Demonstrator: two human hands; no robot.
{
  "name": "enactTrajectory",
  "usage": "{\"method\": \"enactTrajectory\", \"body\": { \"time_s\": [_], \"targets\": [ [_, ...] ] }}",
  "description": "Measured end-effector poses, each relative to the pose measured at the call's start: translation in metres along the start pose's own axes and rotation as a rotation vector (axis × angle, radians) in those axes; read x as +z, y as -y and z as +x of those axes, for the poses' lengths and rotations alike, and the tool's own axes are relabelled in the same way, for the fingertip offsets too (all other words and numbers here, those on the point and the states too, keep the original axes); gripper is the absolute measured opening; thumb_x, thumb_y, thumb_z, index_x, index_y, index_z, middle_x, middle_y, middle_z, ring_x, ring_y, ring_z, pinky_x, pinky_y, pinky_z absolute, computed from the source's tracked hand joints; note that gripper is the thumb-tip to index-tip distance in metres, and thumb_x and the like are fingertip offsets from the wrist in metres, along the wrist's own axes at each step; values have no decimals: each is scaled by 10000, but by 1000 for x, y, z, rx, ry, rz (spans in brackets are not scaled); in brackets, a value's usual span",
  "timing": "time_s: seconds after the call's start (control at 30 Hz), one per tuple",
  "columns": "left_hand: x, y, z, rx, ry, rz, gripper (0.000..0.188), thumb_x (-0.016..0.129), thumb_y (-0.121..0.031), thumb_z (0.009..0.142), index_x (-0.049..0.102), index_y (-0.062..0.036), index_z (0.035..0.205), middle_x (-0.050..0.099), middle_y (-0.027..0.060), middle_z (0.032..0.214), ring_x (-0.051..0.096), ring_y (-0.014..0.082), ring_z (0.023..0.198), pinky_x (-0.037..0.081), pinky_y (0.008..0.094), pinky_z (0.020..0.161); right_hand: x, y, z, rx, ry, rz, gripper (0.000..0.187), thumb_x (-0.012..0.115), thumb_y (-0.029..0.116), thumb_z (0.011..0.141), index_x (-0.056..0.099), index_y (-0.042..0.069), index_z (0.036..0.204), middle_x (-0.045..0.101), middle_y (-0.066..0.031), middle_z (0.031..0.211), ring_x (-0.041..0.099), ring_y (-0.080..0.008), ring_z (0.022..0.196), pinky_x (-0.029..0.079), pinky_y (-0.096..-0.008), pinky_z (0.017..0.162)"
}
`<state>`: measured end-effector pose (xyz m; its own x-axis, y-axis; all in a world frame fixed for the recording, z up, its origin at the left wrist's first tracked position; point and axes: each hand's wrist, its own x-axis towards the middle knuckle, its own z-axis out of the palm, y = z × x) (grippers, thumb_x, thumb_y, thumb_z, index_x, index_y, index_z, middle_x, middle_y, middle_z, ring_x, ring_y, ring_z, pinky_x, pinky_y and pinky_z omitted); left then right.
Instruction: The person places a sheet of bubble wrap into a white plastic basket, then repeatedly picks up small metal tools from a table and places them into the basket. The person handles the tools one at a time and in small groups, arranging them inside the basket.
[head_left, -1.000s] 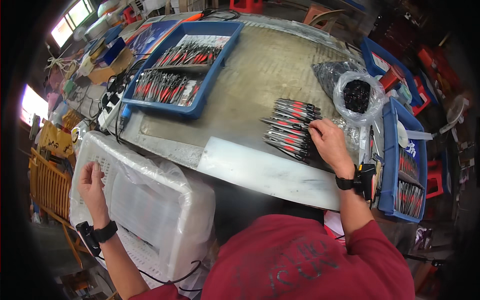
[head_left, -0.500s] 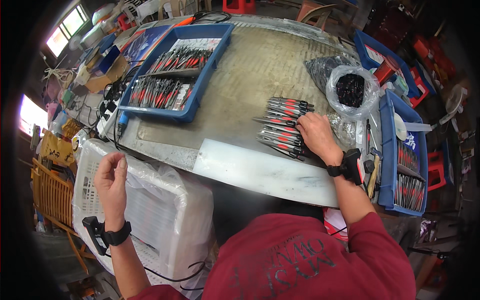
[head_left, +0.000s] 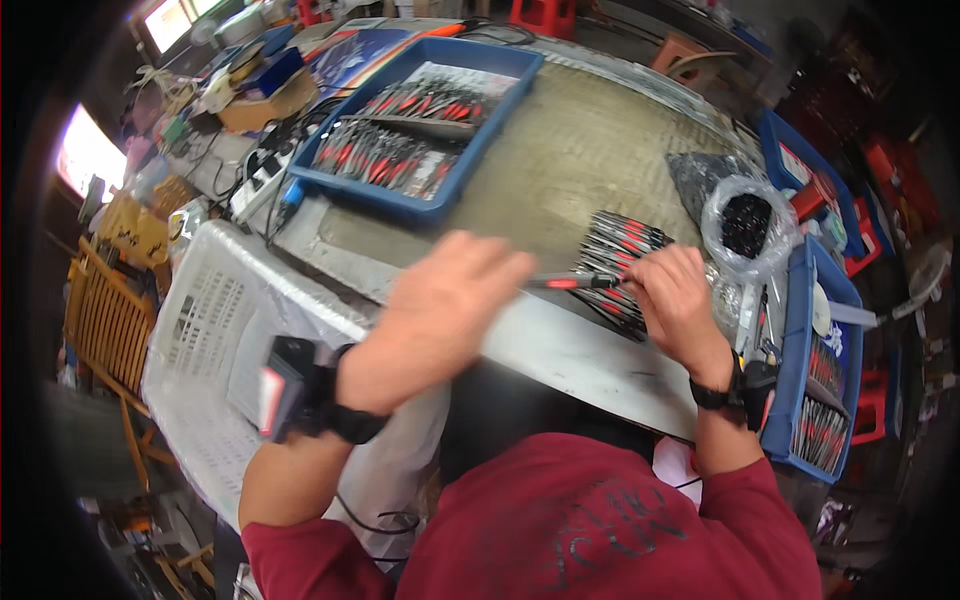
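My right hand [head_left: 676,305] pinches one end of a slim pen-shaped tool [head_left: 566,282], dark grey with a red section, held level above the table's near side. Its other end points left toward my left hand [head_left: 432,305], which is smeared by motion; whether those fingers touch it I cannot tell. Just beyond and under the held piece lies a row of similar pen-shaped tools [head_left: 622,240], side by side on the table. A white board [head_left: 570,350] runs along the table's near edge, below both hands.
A blue tray [head_left: 425,208] at the far left holds many such tools in two groups. Another blue tray [head_left: 780,430] stands on the right. Near it sits a clear bag [head_left: 713,215] of small dark pieces. A white plastic-lined basket [head_left: 200,330] is at my left.
My left hand has swung from above the basket rightward to the held tool. My right hand has lifted one tool from the row. The view has shifted, so the scene sits further right.
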<state>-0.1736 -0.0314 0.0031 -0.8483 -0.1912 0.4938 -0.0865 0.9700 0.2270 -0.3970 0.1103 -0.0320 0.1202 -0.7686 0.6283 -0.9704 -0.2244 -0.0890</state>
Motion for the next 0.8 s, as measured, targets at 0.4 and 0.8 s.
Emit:
{"method": "enactTrajectory", "body": {
  "time_s": [0.4,0.8],
  "targets": [
    [-55,33,-39,-155,-249,-30,160,599,-56,756,595,-43,915,605,114,825,586,291,767,479,335,655,13,51,6,259,-138,383,335,597,-38,718,549,-23,1049,560,-108,875,522,-210,736,434,-289,647],
    [-73,229,-273,-1321,-948,-16,136,625,-130,756,641,3,776,540,-1,589,465,85,489,362,249,444,93,49,-44,261,278,297,160,530,12,801,549,-33,953,538,-160,853,535,-288,774,439,-333,707]
  ]
}}
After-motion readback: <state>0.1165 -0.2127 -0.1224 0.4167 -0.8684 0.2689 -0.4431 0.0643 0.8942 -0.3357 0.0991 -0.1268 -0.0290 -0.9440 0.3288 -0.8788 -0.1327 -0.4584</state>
